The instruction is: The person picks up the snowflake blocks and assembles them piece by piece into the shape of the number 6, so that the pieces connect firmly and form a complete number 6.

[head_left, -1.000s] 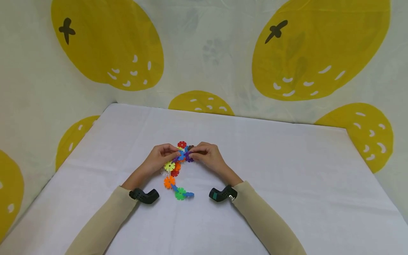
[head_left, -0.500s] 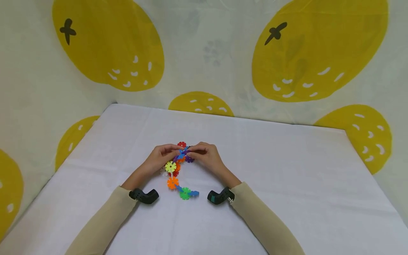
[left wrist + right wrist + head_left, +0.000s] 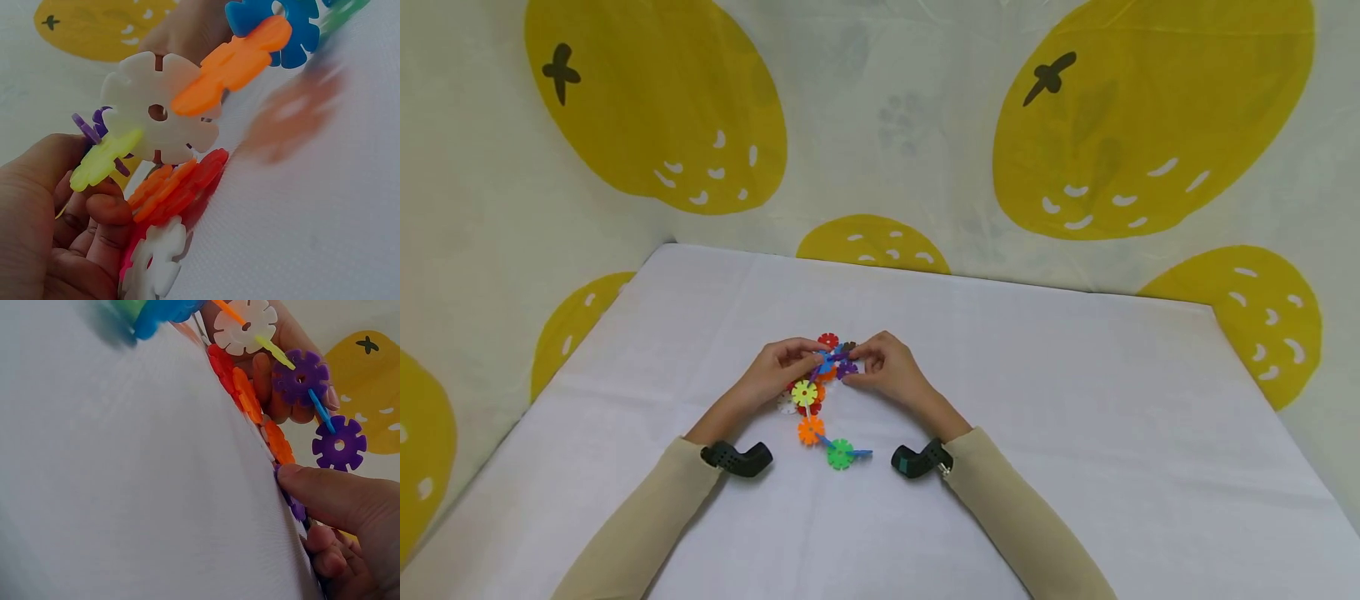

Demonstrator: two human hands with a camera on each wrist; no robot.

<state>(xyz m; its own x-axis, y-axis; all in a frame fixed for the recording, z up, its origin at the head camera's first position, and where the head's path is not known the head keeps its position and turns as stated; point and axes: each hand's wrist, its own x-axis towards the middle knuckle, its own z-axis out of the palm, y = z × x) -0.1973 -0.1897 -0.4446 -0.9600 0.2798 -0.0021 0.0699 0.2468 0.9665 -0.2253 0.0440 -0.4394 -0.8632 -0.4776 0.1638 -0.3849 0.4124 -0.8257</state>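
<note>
My left hand [image 3: 778, 367] pinches a chain of slotted plastic snowflake discs near its upper end. Downward from there run a yellow disc [image 3: 805, 393], a white disc seen edge-on, an orange disc [image 3: 811, 430] and a green disc [image 3: 840, 454]. In the right wrist view, a purple disc [image 3: 300, 375] sits at the left fingers, and a blue piece [image 3: 322, 410] joins it to an end purple disc [image 3: 339, 444]. My right hand [image 3: 887, 367] has thumb and forefinger apart. Its thumb touches a loose purple disc [image 3: 297, 507] on the table.
Loose discs lie around and under the hands: a red disc [image 3: 828, 340], a dark brown disc [image 3: 848, 347], a white disc [image 3: 787, 403] and several others. White cloth covers the table [image 3: 1037, 417]. A fruit-print curtain [image 3: 895, 108] hangs behind it.
My right hand has let go of the chain's upper end, and its thumb and forefinger have parted. The chain's lower end has swung to the right. My left hand has stayed about where it was.
</note>
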